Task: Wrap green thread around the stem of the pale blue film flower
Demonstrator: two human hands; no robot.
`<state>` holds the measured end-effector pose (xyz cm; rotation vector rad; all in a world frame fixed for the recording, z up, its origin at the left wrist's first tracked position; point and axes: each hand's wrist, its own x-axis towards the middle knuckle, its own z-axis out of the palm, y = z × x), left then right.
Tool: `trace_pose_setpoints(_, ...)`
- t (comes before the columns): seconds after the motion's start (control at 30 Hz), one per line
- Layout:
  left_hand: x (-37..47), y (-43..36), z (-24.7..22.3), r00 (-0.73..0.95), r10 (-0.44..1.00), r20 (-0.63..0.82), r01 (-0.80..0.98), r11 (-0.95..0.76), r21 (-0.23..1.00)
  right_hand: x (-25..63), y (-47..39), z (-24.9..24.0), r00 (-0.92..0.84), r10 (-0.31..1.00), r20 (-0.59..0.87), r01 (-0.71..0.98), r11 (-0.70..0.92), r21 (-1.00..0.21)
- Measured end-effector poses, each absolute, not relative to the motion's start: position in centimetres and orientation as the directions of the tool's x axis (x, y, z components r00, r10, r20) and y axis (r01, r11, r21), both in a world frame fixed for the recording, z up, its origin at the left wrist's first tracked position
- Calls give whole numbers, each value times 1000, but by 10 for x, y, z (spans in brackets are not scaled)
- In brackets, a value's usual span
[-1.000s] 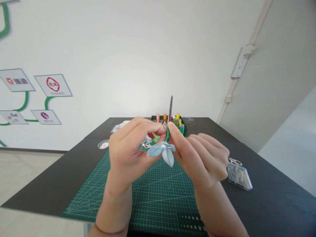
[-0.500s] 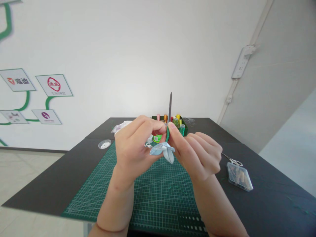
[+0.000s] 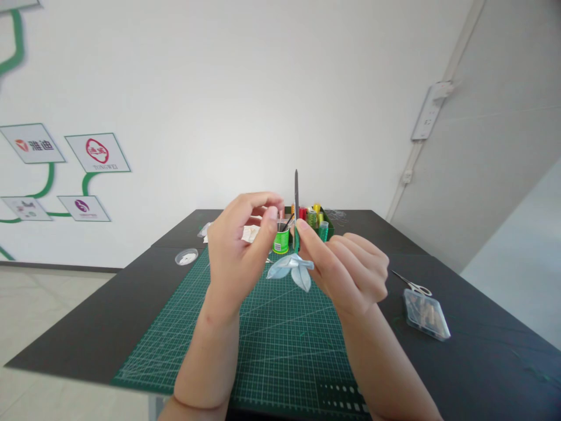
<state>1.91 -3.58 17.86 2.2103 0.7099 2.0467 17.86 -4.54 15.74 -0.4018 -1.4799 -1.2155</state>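
Observation:
A light blue fabric flower [image 3: 294, 271] with leaf-shaped petals hangs head-down in front of me, below a short green-wrapped stem [image 3: 297, 241]. My right hand [image 3: 350, 272] pinches this stem between thumb and forefinger. A slim grey pointed rod [image 3: 296, 193] rises upright above the pinch; where it joins the stem is hidden by my fingers. To the left, my left hand [image 3: 239, 245] is apart from the flower, with thumb and fingertips brought together. Whatever those fingertips hold, if anything, is too fine to make out.
Behind my hands stand a green tin [image 3: 281, 241] with tools and a box of thread spools [image 3: 312, 218]. A green cutting mat [image 3: 284, 345] covers the table's middle. Small scissors [image 3: 418, 288] and a clear plastic case [image 3: 426, 314] lie right; a round dish [image 3: 186, 256] sits left.
My left hand has come away from the stem, moving left and slightly up, its thumb now raised. The right hand still pinches the stem; the grey rod has shifted slightly left.

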Motion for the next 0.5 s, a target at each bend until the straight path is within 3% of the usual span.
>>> trace_pose_setpoints(0.17, 19, -27, 177, 119, 412, 903, 247, -893, 375, 176, -46, 157, -329, -363, 872, 778, 419, 468)
trace_pose_setpoints(0.5, 21, -24, 179, 122, 319, 940, 330, -906, 265, 176, -47, 158, -332, -374, 866, 760, 437, 481)
